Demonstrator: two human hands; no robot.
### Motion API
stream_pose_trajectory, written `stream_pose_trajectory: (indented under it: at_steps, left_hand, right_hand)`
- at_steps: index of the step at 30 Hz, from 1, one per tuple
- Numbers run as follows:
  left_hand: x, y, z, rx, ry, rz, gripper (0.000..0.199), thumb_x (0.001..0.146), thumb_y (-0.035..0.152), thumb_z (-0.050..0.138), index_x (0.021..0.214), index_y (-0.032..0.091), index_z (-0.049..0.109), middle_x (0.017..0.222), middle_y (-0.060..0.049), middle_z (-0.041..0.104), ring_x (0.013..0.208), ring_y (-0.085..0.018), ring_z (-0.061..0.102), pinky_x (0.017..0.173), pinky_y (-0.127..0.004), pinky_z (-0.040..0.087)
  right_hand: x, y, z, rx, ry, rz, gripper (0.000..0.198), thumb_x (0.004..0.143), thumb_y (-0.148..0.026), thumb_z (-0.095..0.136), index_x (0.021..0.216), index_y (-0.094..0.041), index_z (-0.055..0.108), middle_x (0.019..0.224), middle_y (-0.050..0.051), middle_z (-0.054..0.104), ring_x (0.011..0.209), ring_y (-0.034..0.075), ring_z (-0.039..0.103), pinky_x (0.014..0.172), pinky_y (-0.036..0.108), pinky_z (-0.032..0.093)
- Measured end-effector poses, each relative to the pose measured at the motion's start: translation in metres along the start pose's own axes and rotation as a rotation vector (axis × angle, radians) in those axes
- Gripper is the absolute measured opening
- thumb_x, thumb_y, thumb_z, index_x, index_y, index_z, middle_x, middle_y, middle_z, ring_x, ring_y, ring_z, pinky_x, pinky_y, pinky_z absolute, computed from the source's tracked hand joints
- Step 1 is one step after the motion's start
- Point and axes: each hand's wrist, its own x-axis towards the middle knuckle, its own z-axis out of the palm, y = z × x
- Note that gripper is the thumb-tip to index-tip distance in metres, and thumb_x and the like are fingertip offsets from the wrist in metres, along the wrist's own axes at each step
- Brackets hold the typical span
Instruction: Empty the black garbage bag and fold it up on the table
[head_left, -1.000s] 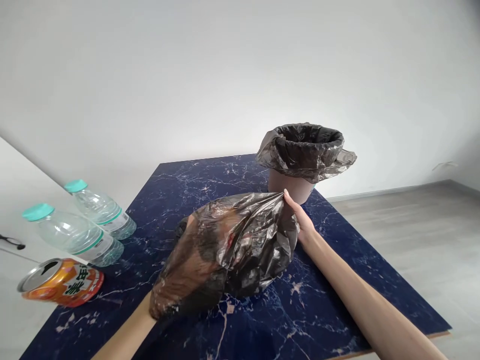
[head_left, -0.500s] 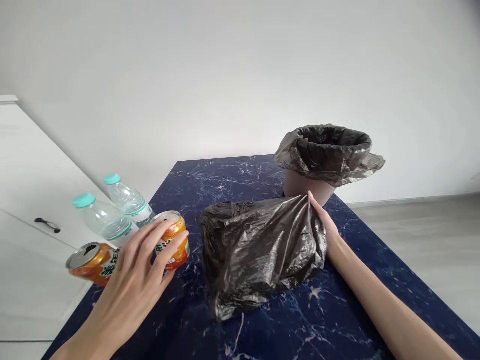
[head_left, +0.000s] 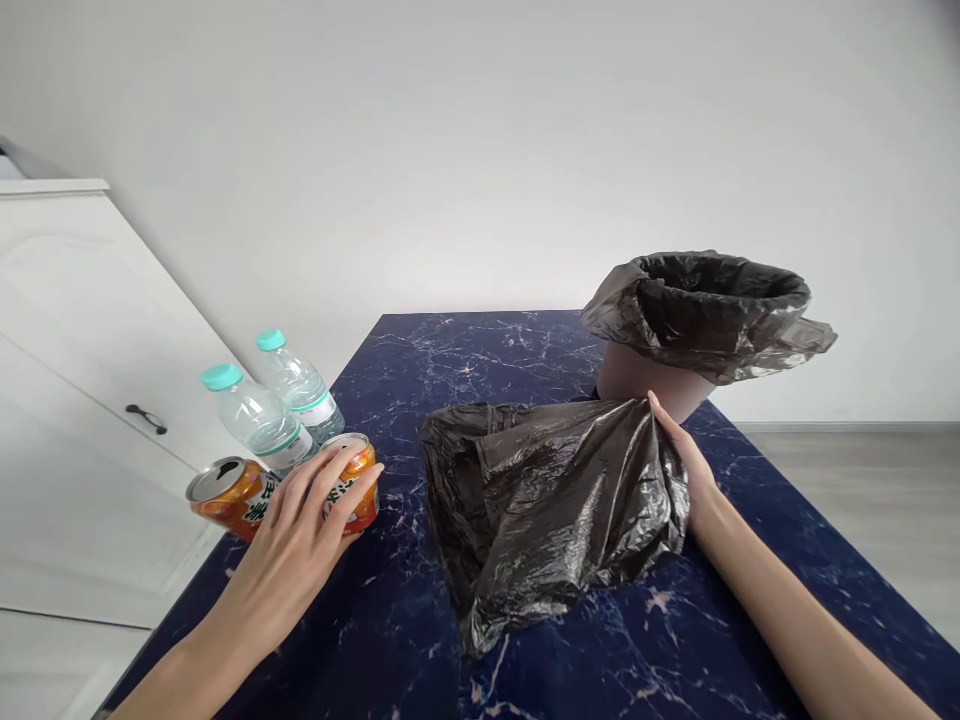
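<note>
My left hand (head_left: 304, 520) is wrapped round an orange drink can (head_left: 358, 462), thumb low on its near side and fingers over its top and front. A second orange can (head_left: 229, 492) with an opened top stands just left of that hand. Behind the cans are two clear plastic bottles with turquoise caps, a nearer bottle (head_left: 259, 415) and a farther bottle (head_left: 298, 382). My right hand (head_left: 686, 465) pinches the upper right corner of a black plastic bag (head_left: 555, 500). The bag is spread and crumpled between my hands, its lower part on the table.
A pale bin (head_left: 645, 378) lined with a black bag (head_left: 697, 325) stands at the back right, its mouth facing up. The dark blue marble-patterned table (head_left: 465, 350) reaches towards a white wall. A white cabinet (head_left: 82, 330) is at the left.
My left hand has shifted the can left, closer to the other can and the bottles. The camera view has turned left. My right hand still pinches the bag.
</note>
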Motion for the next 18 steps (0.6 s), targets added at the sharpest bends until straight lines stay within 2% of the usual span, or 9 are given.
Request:
stream_pose_trajectory:
  at_steps: [3,8,18]
  left_hand:
    - [-0.004,-0.004,0.002,0.077,-0.043,0.005,0.085,0.104,0.005,0.058,0.177,0.025,0.018,0.17,-0.023,0.045,0.156,-0.047,0.045,0.121,-0.064,0.042]
    - [-0.006,-0.008,0.001,0.119,-0.021,0.038,0.079,0.107,0.012,0.058,0.176,0.022,0.021,0.167,-0.025,0.048,0.152,-0.048,0.048,0.117,-0.063,0.045]
    - [-0.004,-0.018,-0.006,0.149,-0.045,0.071,0.073,0.111,0.028,0.055,0.175,0.019,0.022,0.162,-0.028,0.052,0.146,-0.051,0.053,0.111,-0.065,0.049]
  right_hand:
    - [-0.001,0.001,0.001,0.007,0.015,-0.011,0.029,0.096,-0.056,0.076,0.101,-0.027,0.078,0.088,0.004,0.086,0.092,0.034,0.085,0.093,0.051,0.071]
    - [-0.001,0.001,0.003,0.003,0.041,0.007,0.033,0.098,-0.056,0.073,0.11,-0.027,0.08,0.093,0.005,0.086,0.099,0.036,0.084,0.095,0.052,0.071]
    - [0.003,0.003,-0.002,-0.032,-0.041,-0.057,0.035,0.095,-0.055,0.077,0.117,-0.028,0.08,0.097,0.006,0.087,0.103,0.036,0.083,0.096,0.053,0.071]
